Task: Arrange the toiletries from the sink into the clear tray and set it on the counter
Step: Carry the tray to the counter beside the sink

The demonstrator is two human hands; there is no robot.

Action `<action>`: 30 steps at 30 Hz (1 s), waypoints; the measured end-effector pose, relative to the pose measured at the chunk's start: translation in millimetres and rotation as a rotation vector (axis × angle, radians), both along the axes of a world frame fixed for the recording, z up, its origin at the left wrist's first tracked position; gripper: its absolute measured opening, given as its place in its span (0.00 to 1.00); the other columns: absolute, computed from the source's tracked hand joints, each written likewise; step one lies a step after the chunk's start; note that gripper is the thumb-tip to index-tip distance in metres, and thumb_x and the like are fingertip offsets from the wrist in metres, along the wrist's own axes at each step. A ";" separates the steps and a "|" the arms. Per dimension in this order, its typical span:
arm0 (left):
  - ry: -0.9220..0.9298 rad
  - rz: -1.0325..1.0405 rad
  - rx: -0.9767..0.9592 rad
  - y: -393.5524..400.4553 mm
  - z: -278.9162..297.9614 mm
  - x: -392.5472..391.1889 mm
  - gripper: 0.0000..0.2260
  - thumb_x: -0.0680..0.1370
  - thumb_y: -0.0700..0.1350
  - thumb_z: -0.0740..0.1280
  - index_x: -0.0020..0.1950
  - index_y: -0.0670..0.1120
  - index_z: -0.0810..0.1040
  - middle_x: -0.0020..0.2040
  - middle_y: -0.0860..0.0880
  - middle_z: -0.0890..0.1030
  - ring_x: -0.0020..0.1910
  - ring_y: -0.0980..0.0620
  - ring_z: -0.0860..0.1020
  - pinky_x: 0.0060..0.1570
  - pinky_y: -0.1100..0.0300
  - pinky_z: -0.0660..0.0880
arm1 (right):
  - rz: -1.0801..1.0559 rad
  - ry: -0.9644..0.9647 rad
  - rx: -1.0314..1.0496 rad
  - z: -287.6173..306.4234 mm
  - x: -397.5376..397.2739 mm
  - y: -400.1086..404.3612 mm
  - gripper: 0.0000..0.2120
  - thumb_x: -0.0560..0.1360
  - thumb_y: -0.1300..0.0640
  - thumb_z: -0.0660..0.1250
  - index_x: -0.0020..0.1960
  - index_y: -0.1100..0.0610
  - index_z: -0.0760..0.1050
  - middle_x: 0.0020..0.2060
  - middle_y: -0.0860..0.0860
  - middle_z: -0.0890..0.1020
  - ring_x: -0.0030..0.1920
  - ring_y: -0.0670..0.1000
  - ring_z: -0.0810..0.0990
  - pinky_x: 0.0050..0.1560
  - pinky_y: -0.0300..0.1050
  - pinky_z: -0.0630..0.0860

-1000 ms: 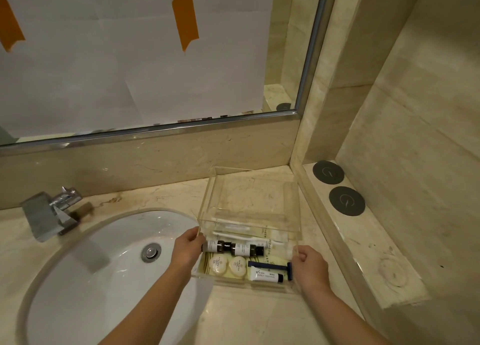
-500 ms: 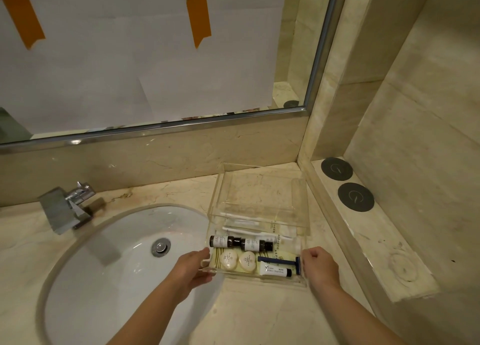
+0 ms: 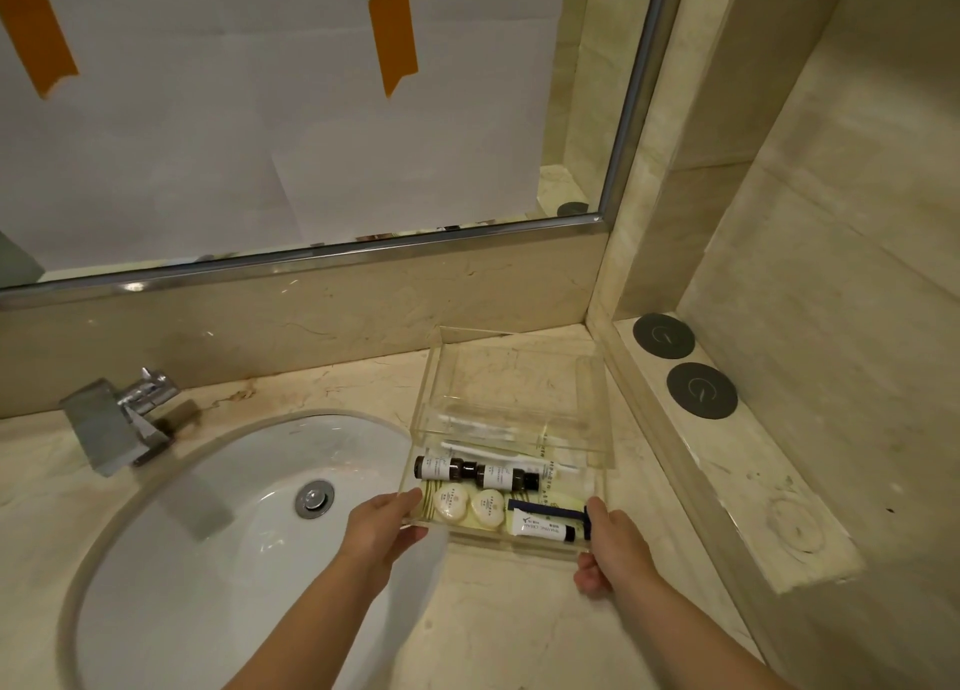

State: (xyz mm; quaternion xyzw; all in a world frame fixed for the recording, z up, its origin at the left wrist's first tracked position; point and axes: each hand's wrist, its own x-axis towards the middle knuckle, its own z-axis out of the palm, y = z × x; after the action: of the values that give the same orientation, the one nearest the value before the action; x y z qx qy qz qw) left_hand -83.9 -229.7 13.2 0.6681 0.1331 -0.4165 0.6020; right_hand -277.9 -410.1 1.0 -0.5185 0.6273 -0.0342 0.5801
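The clear tray point(image 3: 519, 548) lies on the marble counter point(image 3: 509, 616) just right of the sink point(image 3: 234, 544). It holds two dark bottles point(image 3: 506, 478), two round soaps point(image 3: 451, 502), a blue razor point(image 3: 545, 507), a white tube point(image 3: 540, 525) and white sticks further back. My left hand point(image 3: 382, 531) pinches the tray's near left corner, thumb above and fingers below. My right hand point(image 3: 610, 549) grips the near right corner, thumb up against the side wall. The tray's clear back part point(image 3: 519, 377) holds nothing I can make out.
A chrome faucet point(image 3: 119, 419) stands at the sink's back left. A raised marble ledge point(image 3: 727, 481) with two dark round discs point(image 3: 701, 390) runs along the right. The paper-covered mirror point(image 3: 260, 117) and backsplash close the rear.
Both hands have slid from the tray's sides back to its near corners. The tray itself has stayed beside the sink.
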 end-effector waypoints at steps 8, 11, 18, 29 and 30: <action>0.004 0.080 -0.030 -22.7 5.0 8.1 0.13 0.76 0.37 0.68 0.58 0.31 0.75 0.49 0.37 0.80 0.45 0.44 0.79 0.56 0.52 0.77 | -0.044 -0.091 -0.011 -11.4 13.0 -11.8 0.18 0.79 0.47 0.57 0.52 0.63 0.71 0.35 0.61 0.77 0.25 0.56 0.74 0.27 0.43 0.71; 0.020 0.113 -0.040 -30.3 7.3 9.6 0.15 0.76 0.36 0.68 0.60 0.32 0.74 0.49 0.38 0.79 0.45 0.44 0.79 0.56 0.52 0.76 | -0.083 -0.115 0.001 -13.6 19.3 -19.1 0.18 0.79 0.49 0.59 0.53 0.65 0.72 0.35 0.62 0.78 0.25 0.56 0.74 0.26 0.42 0.72; 0.010 0.134 -0.031 -41.6 6.0 11.3 0.19 0.76 0.37 0.68 0.65 0.33 0.72 0.55 0.37 0.79 0.46 0.45 0.79 0.60 0.50 0.75 | -0.115 -0.170 -0.003 -12.4 24.7 -22.8 0.15 0.78 0.49 0.61 0.52 0.62 0.72 0.35 0.61 0.79 0.24 0.55 0.73 0.27 0.43 0.71; -0.020 0.152 -0.001 -64.2 10.1 20.4 0.19 0.76 0.35 0.67 0.66 0.33 0.71 0.56 0.37 0.79 0.44 0.47 0.79 0.61 0.51 0.75 | -0.181 -0.226 0.000 -11.9 38.0 -33.3 0.14 0.77 0.53 0.61 0.52 0.64 0.75 0.34 0.61 0.80 0.24 0.55 0.76 0.30 0.46 0.74; -0.023 0.156 -0.009 -65.1 10.0 21.8 0.21 0.76 0.35 0.68 0.67 0.34 0.70 0.59 0.36 0.78 0.45 0.46 0.79 0.60 0.51 0.76 | -0.199 -0.230 0.000 -10.5 40.0 -34.1 0.14 0.77 0.53 0.62 0.53 0.64 0.72 0.34 0.61 0.80 0.24 0.56 0.76 0.31 0.47 0.75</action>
State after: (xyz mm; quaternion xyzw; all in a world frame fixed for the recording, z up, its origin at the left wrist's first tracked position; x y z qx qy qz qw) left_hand -62.1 -294.8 23.2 0.6579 0.1760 -0.3612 0.6370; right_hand -237.8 -444.2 -9.5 -0.4465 0.6048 -0.1508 0.6419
